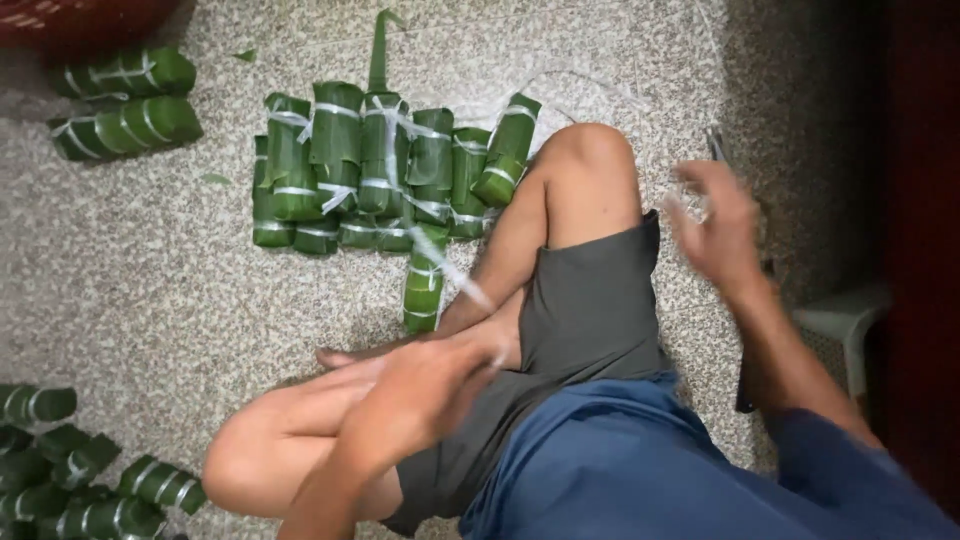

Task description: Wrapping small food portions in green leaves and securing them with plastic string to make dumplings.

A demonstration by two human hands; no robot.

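left hand point(425, 385) pinched a white strip point(455, 270) taut off our leaf-wrapped bundle point(425, 285) | right hand point(715, 225) blurred; grip unclear | tied bundles point(380, 165) stacked close on the floor point(130, 270)

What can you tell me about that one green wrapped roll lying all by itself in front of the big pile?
The single green roll is a short cylinder wrapped in what looks like glossy green leaf, tied round with several pale white bands. It lies flat on the speckled floor, pointing lengthwise from the big pile toward the person's leg. Its far end meets the pile's front row. A loose white string runs across it toward the left hand, which is blurred, so its grip is unclear.
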